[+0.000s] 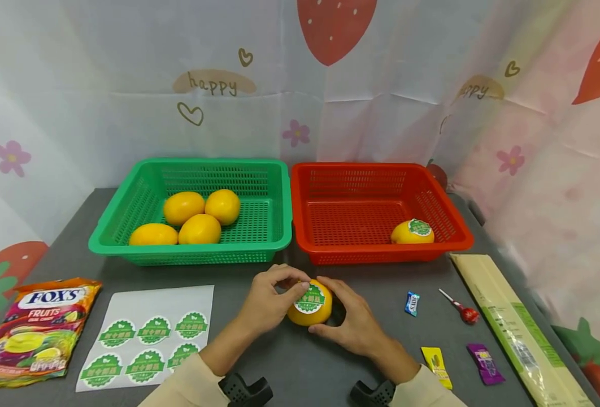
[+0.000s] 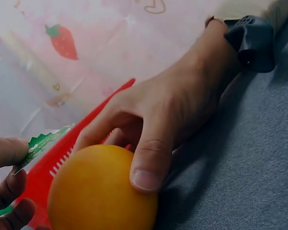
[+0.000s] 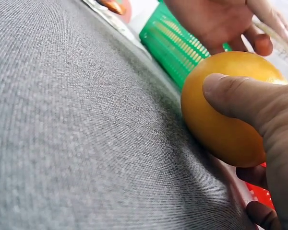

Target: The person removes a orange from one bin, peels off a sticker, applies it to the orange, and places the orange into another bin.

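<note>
My right hand point(image 1: 353, 322) holds a yellow lemon point(image 1: 322, 310) low over the table, thumb on the near side and fingers round the far side. With thumb and fingers, my left hand point(image 1: 274, 297) pinches a round green-and-white sticker point(image 1: 311, 299). In the left wrist view that sticker point(image 2: 44, 144) is tilted and stands off the lemon point(image 2: 103, 191). The right wrist view shows the right thumb point(image 3: 235, 96) pressed on the lemon's side. To the left lies a white sticker sheet point(image 1: 162, 299) with several matching stickers.
Behind the hands, a green basket point(image 1: 229, 254) contains several lemons. Beside it, a red basket point(image 1: 366, 254) holds one stickered lemon point(image 1: 407, 233). A candy bag point(image 1: 38, 333) lies at left; a lollipop point(image 1: 465, 311), small wrapped candies point(image 1: 485, 363) and a long beige package point(image 1: 518, 328) lie at right.
</note>
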A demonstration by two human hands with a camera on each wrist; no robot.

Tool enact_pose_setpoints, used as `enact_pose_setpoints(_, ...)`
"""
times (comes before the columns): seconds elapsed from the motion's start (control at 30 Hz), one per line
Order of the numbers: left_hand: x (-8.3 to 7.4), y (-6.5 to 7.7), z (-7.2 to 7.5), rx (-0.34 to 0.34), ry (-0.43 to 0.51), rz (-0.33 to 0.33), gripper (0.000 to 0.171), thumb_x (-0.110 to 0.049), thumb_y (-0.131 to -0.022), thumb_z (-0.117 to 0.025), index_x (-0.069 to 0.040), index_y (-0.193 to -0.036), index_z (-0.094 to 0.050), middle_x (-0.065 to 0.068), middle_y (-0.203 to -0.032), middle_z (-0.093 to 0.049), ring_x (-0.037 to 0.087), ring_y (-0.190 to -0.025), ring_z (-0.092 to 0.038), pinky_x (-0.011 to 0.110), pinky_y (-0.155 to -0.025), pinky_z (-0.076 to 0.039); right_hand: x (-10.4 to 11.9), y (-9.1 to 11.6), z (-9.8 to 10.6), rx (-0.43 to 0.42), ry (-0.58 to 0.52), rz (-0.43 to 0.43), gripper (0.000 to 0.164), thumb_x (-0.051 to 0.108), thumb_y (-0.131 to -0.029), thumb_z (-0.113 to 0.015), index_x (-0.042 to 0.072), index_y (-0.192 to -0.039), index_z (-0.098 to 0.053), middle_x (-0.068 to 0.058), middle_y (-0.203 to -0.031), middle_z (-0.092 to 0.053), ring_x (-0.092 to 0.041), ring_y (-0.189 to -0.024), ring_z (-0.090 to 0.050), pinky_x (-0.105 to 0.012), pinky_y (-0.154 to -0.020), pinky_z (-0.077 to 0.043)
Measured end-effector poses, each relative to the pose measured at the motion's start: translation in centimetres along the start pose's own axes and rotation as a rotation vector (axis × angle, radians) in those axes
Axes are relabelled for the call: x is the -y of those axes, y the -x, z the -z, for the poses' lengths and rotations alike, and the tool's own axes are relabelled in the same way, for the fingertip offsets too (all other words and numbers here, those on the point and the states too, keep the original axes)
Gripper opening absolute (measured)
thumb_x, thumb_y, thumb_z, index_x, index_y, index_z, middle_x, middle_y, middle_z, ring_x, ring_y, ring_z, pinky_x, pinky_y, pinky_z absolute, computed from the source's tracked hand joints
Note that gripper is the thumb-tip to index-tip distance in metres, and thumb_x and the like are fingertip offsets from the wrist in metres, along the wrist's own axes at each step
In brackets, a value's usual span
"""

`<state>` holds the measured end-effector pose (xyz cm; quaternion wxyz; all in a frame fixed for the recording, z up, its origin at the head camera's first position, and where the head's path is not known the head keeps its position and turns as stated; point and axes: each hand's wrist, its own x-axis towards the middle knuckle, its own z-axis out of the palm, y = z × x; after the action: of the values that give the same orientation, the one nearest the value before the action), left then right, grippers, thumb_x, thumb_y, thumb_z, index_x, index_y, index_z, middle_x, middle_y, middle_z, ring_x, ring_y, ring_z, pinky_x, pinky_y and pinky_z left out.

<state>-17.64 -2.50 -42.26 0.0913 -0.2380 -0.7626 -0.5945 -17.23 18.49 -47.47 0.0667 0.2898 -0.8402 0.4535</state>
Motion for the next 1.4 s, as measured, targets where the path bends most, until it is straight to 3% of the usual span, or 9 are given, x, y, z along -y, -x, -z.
enact_pose_setpoints(0.27, 1.1, -0.2, -0.4, -0.029, -0.046, -0.006, 0.005, -0.007, -0.086, -0.072, -0.009, -0.091, -0.074, -0.008, -0.083, -0.064, 0.017, -0.08, -0.052, 0.038, -0.071, -0.046, 0.2, -0.2, 0.0, 0.0, 0.001, 0.004, 0.086, 0.035, -0.072, -0.087, 0.01, -0.142, -0.045, 0.007, -0.133, -0.051, -0.014, -0.12, -0.05, -0.046, -0.1, -0.039)
enact_pose_setpoints(0.43, 1.8, -0.1, -0.7, -0.051, -0.076, -0.047, 0.009, -0.007, -0.085, -0.073, -0.009, -0.094, -0.073, -0.008, -0.078, -0.061, 0.018, -0.075, -0.051, 0.037, -0.066, -0.046, 0.3, -0.3, 0.1, 0.006, -0.006, -0.013, 0.086, 0.034, -0.072, -0.087, 0.011, -0.143, -0.045, 0.007, -0.133, -0.05, -0.013, -0.12, -0.049, -0.046, -0.1, -0.038)
enact_pose_setpoints(0.6, 2.3, 0.0, -1.1, -0.096, -0.159, -0.179, 0.018, -0.006, -0.085, -0.074, -0.008, -0.102, -0.07, -0.003, -0.081, -0.053, 0.017, -0.074, -0.052, 0.034, -0.065, -0.048, 0.2, -0.3, 0.1, -0.006, 0.001, -0.002, 0.086, 0.034, -0.072, -0.087, 0.012, -0.143, -0.045, 0.005, -0.132, -0.051, -0.014, -0.119, -0.05, -0.045, -0.1, -0.039)
enact_pose_setpoints(0.7, 2.7, 0.1, -1.5, -0.13, -0.197, -0.275, 0.013, -0.005, -0.084, -0.074, -0.008, -0.096, -0.071, 0.0, -0.087, -0.052, 0.017, -0.078, -0.054, 0.033, -0.067, -0.049, 0.1, -0.2, 0.0, -0.013, 0.004, 0.011, 0.085, 0.034, -0.072, -0.087, 0.011, -0.143, -0.045, 0.005, -0.132, -0.052, -0.015, -0.119, -0.05, -0.046, -0.099, -0.039)
enact_pose_setpoints(0.8, 3.0, 0.2, -1.6, -0.133, -0.177, -0.315, 0.01, -0.004, -0.083, -0.075, -0.009, -0.092, -0.074, 0.002, -0.093, -0.054, 0.018, -0.083, -0.055, 0.034, -0.07, -0.05, 0.1, -0.2, 0.1, -0.016, -0.004, 0.015, 0.085, 0.035, -0.073, -0.086, 0.01, -0.143, -0.045, 0.006, -0.132, -0.051, -0.015, -0.119, -0.05, -0.046, -0.099, -0.039)
enact_pose_setpoints(1.07, 3.6, 0.8, -1.7, 0.0, -0.102, -0.202, 0.022, -0.015, -0.082, -0.079, -0.009, -0.103, -0.077, 0.014, -0.117, -0.056, 0.027, -0.102, -0.056, 0.031, -0.073, -0.053, -0.1, -0.1, 0.1, -0.015, -0.001, 0.029, 0.085, 0.034, -0.073, -0.086, 0.009, -0.143, -0.044, 0.005, -0.132, -0.051, -0.015, -0.119, -0.05, -0.045, -0.099, -0.039)
enact_pose_setpoints(1.2, 4.1, 1.1, -1.9, 0.018, -0.114, -0.184, 0.031, -0.016, -0.08, -0.08, -0.009, -0.11, -0.075, 0.016, -0.121, -0.056, 0.029, -0.107, -0.056, 0.035, -0.078, -0.053, -0.2, 0.0, 0.1, -0.012, 0.0, 0.023, 0.086, 0.032, -0.072, -0.087, 0.009, -0.142, -0.045, 0.006, -0.132, -0.051, -0.014, -0.119, -0.05, -0.044, -0.1, -0.039)
enact_pose_setpoints(1.3, 4.2, 1.3, -2.0, -0.001, -0.169, -0.255, 0.036, -0.017, -0.08, -0.08, -0.009, -0.114, -0.073, 0.016, -0.126, -0.055, 0.031, -0.112, -0.053, 0.04, -0.08, -0.053, -0.2, 0.1, 0.0, -0.007, 0.001, 0.038, 0.084, 0.031, -0.073, -0.087, 0.007, -0.142, -0.045, 0.004, -0.132, -0.052, -0.016, -0.118, -0.051, -0.043, -0.099, -0.04)
enact_pose_setpoints(1.4, 3.9, 1.1, -2.3, -0.019, -0.237, -0.378, 0.033, -0.019, -0.083, -0.078, -0.01, -0.114, -0.073, 0.016, -0.132, -0.051, 0.033, -0.118, -0.049, 0.047, -0.087, -0.047, -0.3, -0.1, 0.1, -0.005, 0.001, 0.062, 0.083, 0.031, -0.074, -0.086, 0.006, -0.141, -0.044, 0.001, -0.132, -0.052, -0.018, -0.118, -0.051, -0.042, -0.099, -0.04)
